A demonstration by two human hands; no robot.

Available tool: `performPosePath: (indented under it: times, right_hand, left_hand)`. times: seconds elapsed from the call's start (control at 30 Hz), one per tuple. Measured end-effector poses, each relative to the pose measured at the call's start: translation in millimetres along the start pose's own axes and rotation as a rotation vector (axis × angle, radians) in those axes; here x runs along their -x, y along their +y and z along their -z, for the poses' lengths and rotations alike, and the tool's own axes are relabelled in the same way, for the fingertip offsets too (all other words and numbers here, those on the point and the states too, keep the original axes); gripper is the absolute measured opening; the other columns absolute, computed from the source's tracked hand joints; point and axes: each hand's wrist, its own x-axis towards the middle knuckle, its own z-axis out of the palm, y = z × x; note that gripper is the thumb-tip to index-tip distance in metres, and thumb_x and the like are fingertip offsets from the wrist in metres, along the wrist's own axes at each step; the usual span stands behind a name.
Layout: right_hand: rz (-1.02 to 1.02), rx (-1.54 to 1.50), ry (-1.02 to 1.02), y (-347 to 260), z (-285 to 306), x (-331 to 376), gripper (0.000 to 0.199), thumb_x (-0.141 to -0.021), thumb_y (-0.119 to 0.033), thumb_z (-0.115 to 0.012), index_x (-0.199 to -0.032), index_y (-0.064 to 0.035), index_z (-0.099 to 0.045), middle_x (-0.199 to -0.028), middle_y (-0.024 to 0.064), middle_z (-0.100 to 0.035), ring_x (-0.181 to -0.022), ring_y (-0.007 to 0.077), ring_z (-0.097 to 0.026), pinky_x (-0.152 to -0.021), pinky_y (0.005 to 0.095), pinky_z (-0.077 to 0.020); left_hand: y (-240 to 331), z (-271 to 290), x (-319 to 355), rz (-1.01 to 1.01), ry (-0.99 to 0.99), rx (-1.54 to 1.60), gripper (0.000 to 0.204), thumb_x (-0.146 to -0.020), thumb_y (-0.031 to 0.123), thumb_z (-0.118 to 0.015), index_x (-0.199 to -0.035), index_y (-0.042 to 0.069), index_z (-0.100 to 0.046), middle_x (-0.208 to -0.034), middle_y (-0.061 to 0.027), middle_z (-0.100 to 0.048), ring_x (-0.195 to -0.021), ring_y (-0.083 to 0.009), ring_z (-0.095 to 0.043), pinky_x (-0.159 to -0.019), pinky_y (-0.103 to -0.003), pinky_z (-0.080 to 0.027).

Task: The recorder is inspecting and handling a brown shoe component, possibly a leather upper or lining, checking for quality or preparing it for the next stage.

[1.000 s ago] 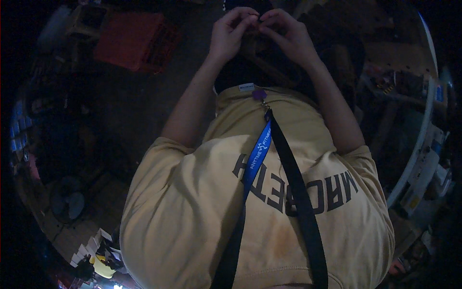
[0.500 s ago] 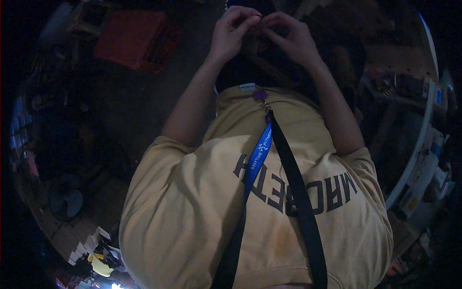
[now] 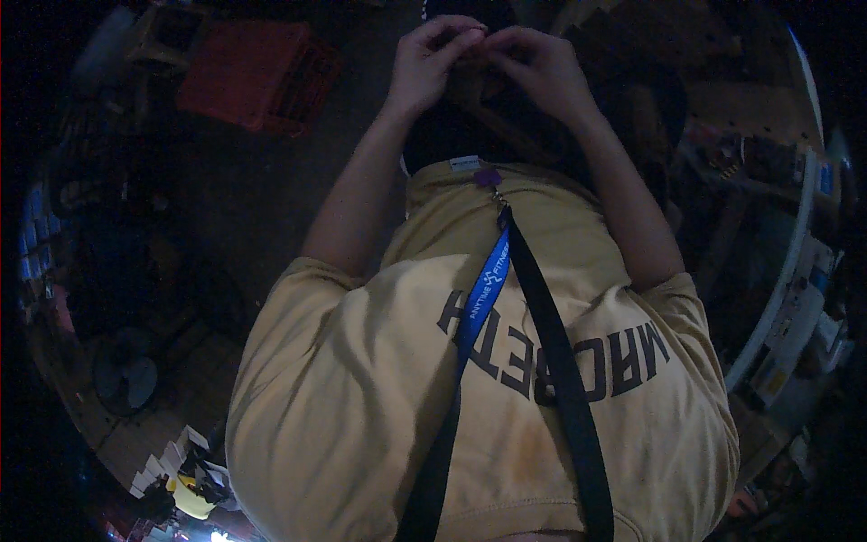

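Beyond the yellow shirt (image 3: 370, 388), left hand (image 3: 426, 63) and right hand (image 3: 549, 74) fingertip to fingertip, anything pinched there too dark to tell.

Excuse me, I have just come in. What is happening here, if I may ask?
A person in a tan shirt has the left hand and right hand raised in front of the body, fingers bent and fingertips close together. Whatever may be between them is too dark and small to tell. A lanyard lies over the shirt, and a red crate sits off to the left.
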Motion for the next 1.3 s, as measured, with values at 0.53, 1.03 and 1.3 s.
performPosePath:
  times: [0.53, 1.03, 1.3]
  right_hand:
    - [0.002, -0.034, 0.011, -0.8, 2.8, 2.7, 0.022, -0.096, -0.011, -0.074, -0.114, -0.0026, -0.066, -0.101, 0.003, -0.073, -0.099, 0.0099, -0.069, -0.09, 0.0291, -0.0566]
    - [-0.105, -0.024, -0.006, -16.3, 15.0, 4.7, 0.027, -0.095, -0.017, -0.077, -0.119, -0.0099, -0.068, -0.098, 0.0035, -0.075, -0.097, 0.0101, -0.07, -0.084, 0.0288, -0.0554]
    - [0.067, -0.261, -0.152, -65.9, 28.2, -10.1, 0.02, -0.101, -0.011, -0.066, -0.12, -0.0045, -0.067, -0.104, 0.0086, -0.072, -0.097, 0.0189, -0.07, -0.086, 0.0361, -0.0547]
  left_hand:
    - [3.9, -2.8, -1.0, -0.013, -0.006, -0.054, 0.019, -0.099, 0.014, -0.071, -0.114, 0.004, -0.073, -0.098, -0.0028, -0.073, -0.094, -0.012, -0.071, -0.086, -0.029, -0.06]
    - [-1.1, -12.2, 1.7, -0.05, 0.149, -0.143, 0.017, -0.097, 0.016, -0.073, -0.109, 0.004, -0.074, -0.094, -0.0028, -0.074, -0.088, -0.0099, -0.069, -0.081, -0.028, -0.056]
    - [-8.6, -18.1, 1.1, -0.1, 0.189, -0.183, 0.017, -0.097, 0.014, -0.072, -0.11, 0.004, -0.073, -0.099, -0.0031, -0.075, -0.092, -0.01, -0.068, -0.085, -0.028, -0.055]
